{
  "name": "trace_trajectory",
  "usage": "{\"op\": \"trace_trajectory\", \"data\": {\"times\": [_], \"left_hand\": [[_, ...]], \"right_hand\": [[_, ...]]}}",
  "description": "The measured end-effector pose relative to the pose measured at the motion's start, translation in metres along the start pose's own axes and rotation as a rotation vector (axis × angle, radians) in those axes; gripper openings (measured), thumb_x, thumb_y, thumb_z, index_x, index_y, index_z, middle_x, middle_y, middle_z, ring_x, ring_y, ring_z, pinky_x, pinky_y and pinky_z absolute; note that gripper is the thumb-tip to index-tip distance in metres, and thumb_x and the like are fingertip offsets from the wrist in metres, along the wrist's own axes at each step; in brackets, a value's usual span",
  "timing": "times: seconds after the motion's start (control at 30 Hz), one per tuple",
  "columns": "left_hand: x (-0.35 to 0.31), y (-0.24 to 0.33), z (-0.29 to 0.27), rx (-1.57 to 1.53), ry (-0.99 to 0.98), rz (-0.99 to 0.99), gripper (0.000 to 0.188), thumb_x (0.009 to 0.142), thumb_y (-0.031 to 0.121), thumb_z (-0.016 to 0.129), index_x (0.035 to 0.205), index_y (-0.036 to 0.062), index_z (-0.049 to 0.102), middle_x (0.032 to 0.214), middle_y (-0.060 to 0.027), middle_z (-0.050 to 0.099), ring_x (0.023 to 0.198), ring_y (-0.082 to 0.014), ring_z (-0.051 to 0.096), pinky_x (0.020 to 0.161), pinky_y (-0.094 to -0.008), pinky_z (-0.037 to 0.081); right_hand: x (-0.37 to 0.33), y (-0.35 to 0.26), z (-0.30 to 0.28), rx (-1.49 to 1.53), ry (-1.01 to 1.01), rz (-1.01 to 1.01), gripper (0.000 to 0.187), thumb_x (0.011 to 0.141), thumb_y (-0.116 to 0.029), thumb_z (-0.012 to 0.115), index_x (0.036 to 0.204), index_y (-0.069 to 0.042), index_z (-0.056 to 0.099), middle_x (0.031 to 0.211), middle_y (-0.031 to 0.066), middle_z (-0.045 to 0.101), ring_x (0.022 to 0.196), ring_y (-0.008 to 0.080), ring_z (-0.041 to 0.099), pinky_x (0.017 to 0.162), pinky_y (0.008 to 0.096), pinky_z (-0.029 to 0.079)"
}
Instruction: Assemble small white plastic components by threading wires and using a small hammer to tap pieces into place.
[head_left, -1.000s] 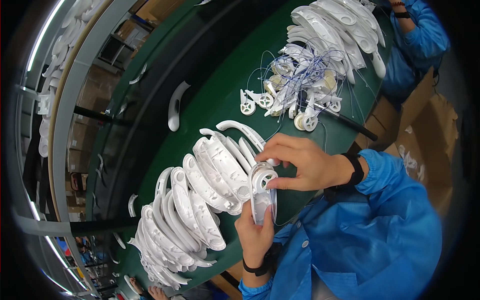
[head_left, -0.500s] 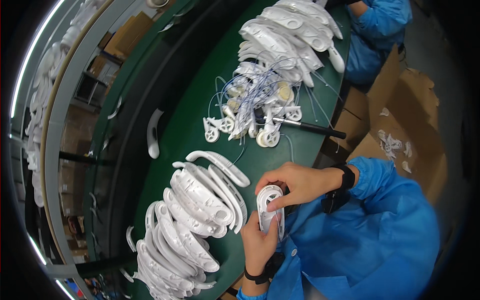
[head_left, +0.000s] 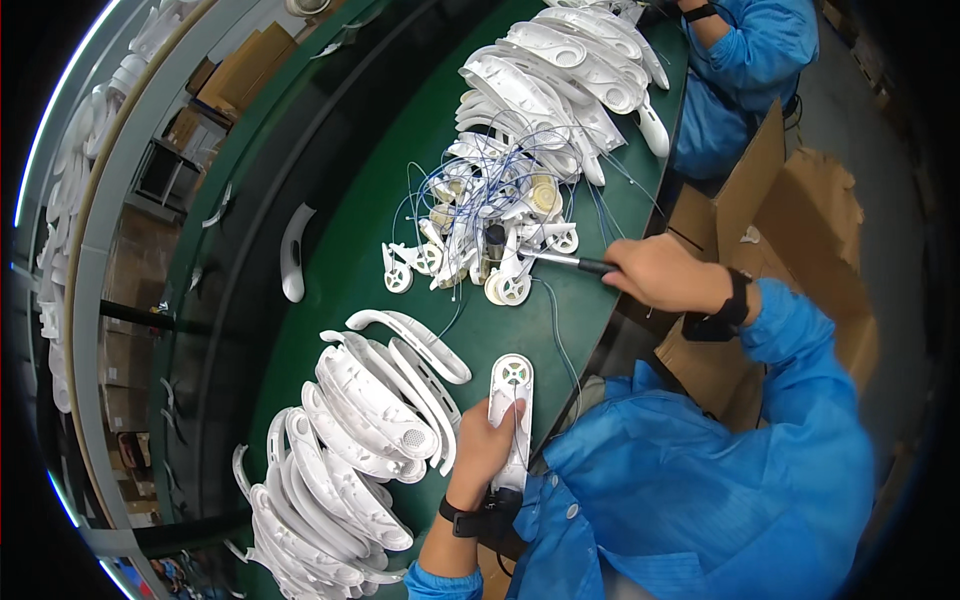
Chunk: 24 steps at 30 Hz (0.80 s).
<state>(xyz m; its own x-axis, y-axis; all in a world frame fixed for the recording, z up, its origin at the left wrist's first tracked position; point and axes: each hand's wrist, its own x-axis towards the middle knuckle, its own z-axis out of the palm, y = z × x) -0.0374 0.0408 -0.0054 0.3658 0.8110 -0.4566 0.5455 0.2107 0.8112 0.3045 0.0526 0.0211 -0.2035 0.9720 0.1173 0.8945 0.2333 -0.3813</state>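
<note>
My left hand (head_left: 485, 446) is closed around a long white plastic housing (head_left: 520, 450) near the table edge. The housing's rounded far end has a spoked ring in it, and its near end is close to my blue sleeve. My right hand (head_left: 665, 272) grips the black handle of a screwdriver (head_left: 590, 265). Its silver shaft points left into a heap of small white wheel-like parts (head_left: 512, 288) tangled with thin blue wires (head_left: 490, 165). Whether the screwdriver tip touches a part is hard to tell.
Stacked curved white shells (head_left: 365, 400) lie on the green table (head_left: 340, 240) at near left; more shells (head_left: 545, 70) lie at the far end. One curved piece (head_left: 292, 255) lies apart on the left. An open cardboard box (head_left: 810, 215) stands right. Another person's blue sleeve (head_left: 755, 45) shows beyond.
My right hand has left the white housing, moved away to the far right and taken hold of the screwdriver's handle. My left hand keeps the housing, now held more upright in view.
</note>
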Motion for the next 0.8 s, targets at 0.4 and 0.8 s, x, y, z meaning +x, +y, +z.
{"op": "trace_trajectory", "data": {"times": [0.4, 0.8], "left_hand": [[0.003, 0.004, -0.001, -0.052, -0.043, -0.032, 0.03, 0.095, 0.025, 0.06, 0.093, -0.0043, 0.058, 0.063, -0.0087, 0.061, 0.048, -0.0168, 0.061, 0.043, -0.0283, 0.049], [0.003, 0.001, -0.004, -0.089, -0.054, -0.049, 0.03, 0.094, 0.025, 0.061, 0.091, -0.0044, 0.057, 0.062, -0.0098, 0.06, 0.047, -0.0174, 0.06, 0.042, -0.0294, 0.05]], "right_hand": [[-0.001, -0.001, -0.087, 0.353, -0.281, 0.181, 0.022, 0.098, -0.024, 0.053, 0.096, -0.003, 0.054, 0.069, 0.0115, 0.063, 0.058, 0.0275, 0.061, 0.054, 0.0383, 0.046], [-0.025, -0.011, -0.117, -0.25, -0.078, -0.002, 0.023, 0.087, -0.018, 0.064, 0.104, -0.005, 0.055, 0.074, 0.0122, 0.061, 0.065, 0.0315, 0.061, 0.057, 0.0418, 0.047]]}}
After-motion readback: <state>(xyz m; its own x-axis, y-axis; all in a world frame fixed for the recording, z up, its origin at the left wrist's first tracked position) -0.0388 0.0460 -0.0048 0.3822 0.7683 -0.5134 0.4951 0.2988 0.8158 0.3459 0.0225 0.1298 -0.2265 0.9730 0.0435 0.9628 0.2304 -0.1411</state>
